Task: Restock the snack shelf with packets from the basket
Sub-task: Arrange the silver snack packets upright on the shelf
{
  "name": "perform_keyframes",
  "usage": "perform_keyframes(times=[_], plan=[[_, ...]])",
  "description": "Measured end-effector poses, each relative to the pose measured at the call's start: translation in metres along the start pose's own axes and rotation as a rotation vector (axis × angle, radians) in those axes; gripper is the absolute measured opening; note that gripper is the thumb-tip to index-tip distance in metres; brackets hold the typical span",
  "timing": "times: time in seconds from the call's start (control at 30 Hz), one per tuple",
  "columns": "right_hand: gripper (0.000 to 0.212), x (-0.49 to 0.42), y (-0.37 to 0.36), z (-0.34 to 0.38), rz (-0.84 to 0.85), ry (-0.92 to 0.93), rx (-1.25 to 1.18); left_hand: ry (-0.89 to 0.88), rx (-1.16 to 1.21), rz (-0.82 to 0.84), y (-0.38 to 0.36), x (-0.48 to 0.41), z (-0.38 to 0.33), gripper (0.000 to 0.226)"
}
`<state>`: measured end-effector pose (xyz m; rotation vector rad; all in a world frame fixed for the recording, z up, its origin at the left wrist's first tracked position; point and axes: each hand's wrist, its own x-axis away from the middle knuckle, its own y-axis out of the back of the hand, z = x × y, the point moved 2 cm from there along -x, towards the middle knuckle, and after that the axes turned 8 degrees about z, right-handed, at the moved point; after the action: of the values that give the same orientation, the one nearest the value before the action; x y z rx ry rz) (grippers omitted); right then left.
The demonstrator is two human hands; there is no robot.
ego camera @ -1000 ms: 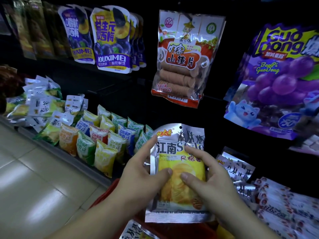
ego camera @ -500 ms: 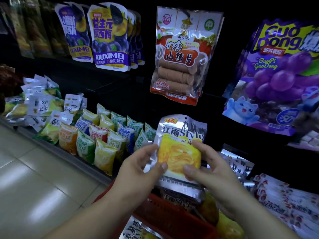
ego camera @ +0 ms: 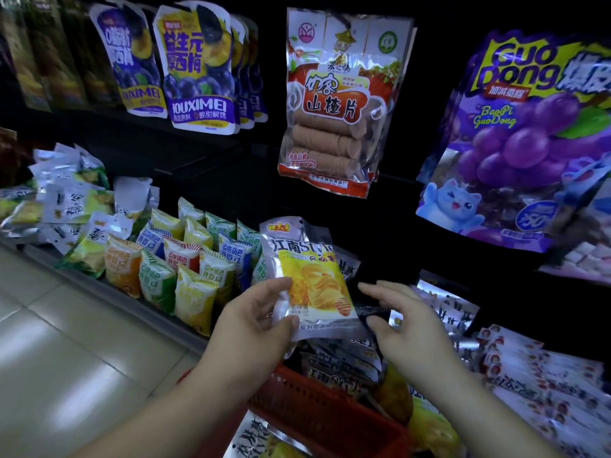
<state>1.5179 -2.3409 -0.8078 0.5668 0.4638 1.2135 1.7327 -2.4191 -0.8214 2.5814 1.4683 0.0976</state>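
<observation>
The snack shelf [ego camera: 211, 180] has a dark gap beside the small coloured bags. The red basket [ego camera: 324, 411] below holds more stock. The yellow packet [ego camera: 310, 282] has risen from over the basket to that gap. The left hand [ego camera: 251, 328] alone pinches its lower left edge. The right hand [ego camera: 406, 325] has let go, fingers spread, just beside it. Placement looks imminent.

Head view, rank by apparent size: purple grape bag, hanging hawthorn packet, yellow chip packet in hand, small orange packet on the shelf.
1. purple grape bag, largest even though the frame edge cuts it off
2. hawthorn packet
3. yellow chip packet, nearer the camera, so its true size is unsure
4. orange packet
</observation>
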Motion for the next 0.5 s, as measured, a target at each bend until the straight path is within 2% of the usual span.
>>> perform_keyframes(times=[0.03,0.1,0.17,0.2,0.27,0.33,0.4,0.5], plan=[[0.051,0.002,-0.001,0.004,0.01,0.039,-0.048,-0.031,-0.087,-0.003,-0.003,0.001,0.0,0.05],[0.049,0.007,-0.008,0.016,0.08,0.076,-0.387,-0.127,-0.268,0.027,-0.012,0.006,-0.003,0.048],[0.052,0.011,-0.021,0.024,0.216,0.054,-0.693,-0.304,-0.448,0.147,-0.028,0.014,-0.009,0.043],[0.052,0.011,-0.027,0.024,0.252,0.056,-0.728,-0.402,-0.555,0.192,-0.035,0.019,-0.013,0.039],[0.049,0.01,-0.03,0.025,0.221,0.056,-0.756,-0.498,-0.675,0.24,-0.041,0.024,-0.018,0.037],[0.048,0.007,-0.023,0.022,0.103,0.055,-0.754,-0.496,-0.596,0.31,-0.041,0.024,-0.02,0.035],[0.051,0.005,-0.014,0.017,0.017,0.06,-0.699,-0.369,-0.355,0.331,-0.035,0.022,-0.024,0.032],[0.058,0.003,-0.007,0.009,0.038,0.054,-0.568,-0.181,-0.17,0.089,-0.014,0.005,-0.017,0.023]])
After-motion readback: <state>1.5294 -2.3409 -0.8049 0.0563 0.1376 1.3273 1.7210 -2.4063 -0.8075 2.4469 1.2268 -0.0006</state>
